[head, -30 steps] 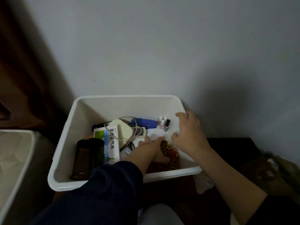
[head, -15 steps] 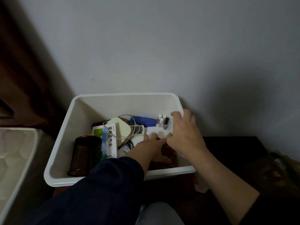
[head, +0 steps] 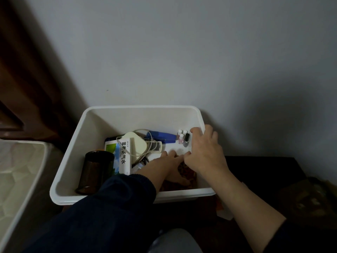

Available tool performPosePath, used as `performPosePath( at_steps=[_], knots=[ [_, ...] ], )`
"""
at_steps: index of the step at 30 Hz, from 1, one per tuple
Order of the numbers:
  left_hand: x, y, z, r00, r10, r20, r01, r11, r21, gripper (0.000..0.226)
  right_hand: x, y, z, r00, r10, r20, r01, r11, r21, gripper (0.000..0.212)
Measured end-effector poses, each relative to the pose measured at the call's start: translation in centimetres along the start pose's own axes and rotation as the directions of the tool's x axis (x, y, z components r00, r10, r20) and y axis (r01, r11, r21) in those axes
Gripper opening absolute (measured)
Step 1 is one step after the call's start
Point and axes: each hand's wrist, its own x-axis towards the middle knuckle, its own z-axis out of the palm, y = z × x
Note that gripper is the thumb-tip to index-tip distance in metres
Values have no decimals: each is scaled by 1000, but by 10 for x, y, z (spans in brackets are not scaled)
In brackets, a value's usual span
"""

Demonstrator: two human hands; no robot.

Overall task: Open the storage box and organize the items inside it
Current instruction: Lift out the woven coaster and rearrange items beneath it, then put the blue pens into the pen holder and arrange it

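an open white plastic storage box (head: pixel 76 148) is being seen against a grey wall (head: pixel 182 52), standing on a dark desk (head: pixel 264 172). both hands are being reached down into the box's near right corner. the left hand (head: pixel 169 167), coming out of a dark blue sleeve (head: pixel 109 207), is being laid flat with fairly straight fingers on an orange-brown patterned item (head: pixel 189 175) on the box floor; nothing is being gripped by it as far as can be told. the right hand (head: pixel 204 152) is being held over the right wall of the box, its fingers bent loosely downward and its thumb beside the left hand's fingertips; whether anything is being held by it cannot be told.

further back in the box, 4 small nail polish bottles (head: pixel 183 138) are being kept upright in a cluster just beside the right hand. a blue stapler-like tool (head: pixel 160 136) is being seen lying to their left, then a small white remote control (head: pixel 155 146), a rounded white device with a pale cord (head: pixel 135 145), and a white and green medicine carton with printed characters (head: pixel 120 157) standing on edge. a dark brown translucent cup (head: pixel 94 170) is being seen upright near the box's left front corner. a white quilted surface (head: pixel 16 170) is being seen at the far left.
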Motion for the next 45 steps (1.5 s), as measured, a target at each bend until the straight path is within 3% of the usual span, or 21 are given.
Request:
performPosePath(
  at_steps=[4,7,9,11,13,16,17,20,22,24,27,30,34,36,39,42,45],
  knots=[
    [-14,-3,-4,997,6,-79,-2,999,44,99,1,-1,0,1000,17,-9,-17,999,31,64],
    [-47,-8,-21,975,-18,-222,24,999,27,60,1,-1,-4,999,43,-11,-42,993,108,60],
    [-78,-16,-31,913,-42,-406,21,998,-54,30,-1,-2,-9,999,45,-22,-42,991,129,58],
    [-113,-30,-32,775,-67,-628,27,997,-74,21,-2,-4,-13,998,10,-64,-5,996,88,57],
    [-149,-50,-24,598,-110,-794,122,991,-46,21,-4,-5,-15,995,-45,-94,47,999,21,59],
    [-197,-88,1,343,-250,-905,268,950,-160,16,-5,-8,-19,987,-110,-115,106,994,-41,59],
    [-209,-99,9,298,-309,-903,316,925,-212,22,-6,-9,-20,983,-126,-131,122,992,-40,57],
    [-226,-121,26,330,-548,-769,338,829,-446,48,-15,-21,-21,959,-194,-206,216,973,87,45],
    [-225,-123,26,389,-708,-590,222,693,-685,57,-26,-40,-19,952,-204,-227,267,916,299,37],
    [-221,-124,25,430,-760,-487,109,579,-808,55,-34,-70,-16,964,-222,-144,264,835,483,33],
    [-221,-126,28,437,-734,-520,80,608,-790,44,-34,-121,-10,940,-312,139,155,752,641,38],
    [-221,-130,30,450,-722,-525,49,607,-793,42,-26,-171,0,862,-393,319,143,794,591,60],
    [-219,-132,33,440,-713,-546,33,620,-784,41,-12,-212,19,811,-396,431,152,854,498,60],
    [-218,-134,36,421,-719,-553,26,619,-785,43,-9,-218,29,802,-391,452,125,849,514,41],
    [-215,-135,38,406,-719,-563,17,622,-783,45,-4,-210,32,867,-320,382,75,842,535,13],
    [-214,-135,36,408,-724,-557,11,613,-790,46,2,-195,25,841,-334,425,23,808,589,24],
    [-218,-134,35,423,-725,-543,16,605,-796,47,-6,-192,17,794,-338,504,-47,794,606,58]
  ],
)
